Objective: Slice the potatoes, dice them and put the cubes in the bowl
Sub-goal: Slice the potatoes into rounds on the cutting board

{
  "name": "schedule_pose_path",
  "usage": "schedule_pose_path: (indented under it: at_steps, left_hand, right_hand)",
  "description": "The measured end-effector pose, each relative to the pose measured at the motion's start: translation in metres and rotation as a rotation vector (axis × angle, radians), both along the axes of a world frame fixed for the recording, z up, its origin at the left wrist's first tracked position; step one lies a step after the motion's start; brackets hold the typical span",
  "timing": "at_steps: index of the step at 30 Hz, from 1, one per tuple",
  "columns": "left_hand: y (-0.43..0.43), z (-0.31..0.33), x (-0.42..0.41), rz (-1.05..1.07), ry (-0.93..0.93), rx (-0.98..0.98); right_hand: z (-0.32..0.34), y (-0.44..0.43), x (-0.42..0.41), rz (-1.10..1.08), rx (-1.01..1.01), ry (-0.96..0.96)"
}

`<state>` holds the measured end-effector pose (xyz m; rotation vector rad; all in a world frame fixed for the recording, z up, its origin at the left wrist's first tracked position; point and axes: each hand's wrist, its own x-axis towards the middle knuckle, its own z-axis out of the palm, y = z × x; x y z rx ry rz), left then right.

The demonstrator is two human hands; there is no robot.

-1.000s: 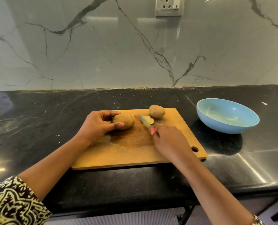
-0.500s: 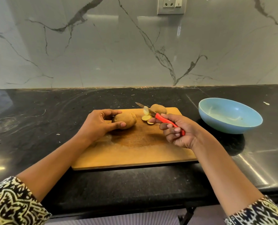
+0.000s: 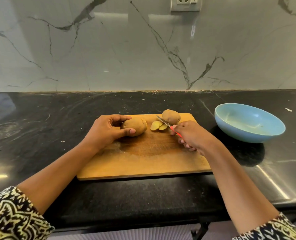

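Blue bowl [image 3: 247, 136] sits just beyond the board's [image 3: 143, 160] right edge.

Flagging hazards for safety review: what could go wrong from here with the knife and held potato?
1. The left hand holds the potato with its thumb near the cut end; the next stroke of the knife in the right hand could nick it.
2. The potato sits on rounded skin and might roll under the blade.

Black stone counter [image 3: 40, 127] with wooden cutting board [image 3: 143, 161] and blue bowl [image 3: 245, 136].
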<state>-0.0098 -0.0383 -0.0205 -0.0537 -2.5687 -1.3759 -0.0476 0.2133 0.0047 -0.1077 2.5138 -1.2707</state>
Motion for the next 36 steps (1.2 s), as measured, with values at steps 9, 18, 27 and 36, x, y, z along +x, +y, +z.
schedule_pose_path:
  at_steps: [9,18,27,36]
  left_hand:
    - [-0.001,0.000,-0.001,0.007,0.011,-0.027]
    - [-0.001,0.001,0.000,0.035,0.029,-0.034]
    - [0.000,0.000,0.000,0.042,0.036,-0.044]
    - [0.002,0.001,0.001,0.054,0.052,-0.057]
  right_hand:
    - [-0.006,-0.007,0.026,0.022,0.405,0.695]
    - [-0.008,-0.026,0.043,0.133,0.321,0.817]
    - [-0.001,-0.032,0.037,0.166,0.403,0.815]
    - [-0.005,-0.032,0.039,0.128,0.389,0.837]
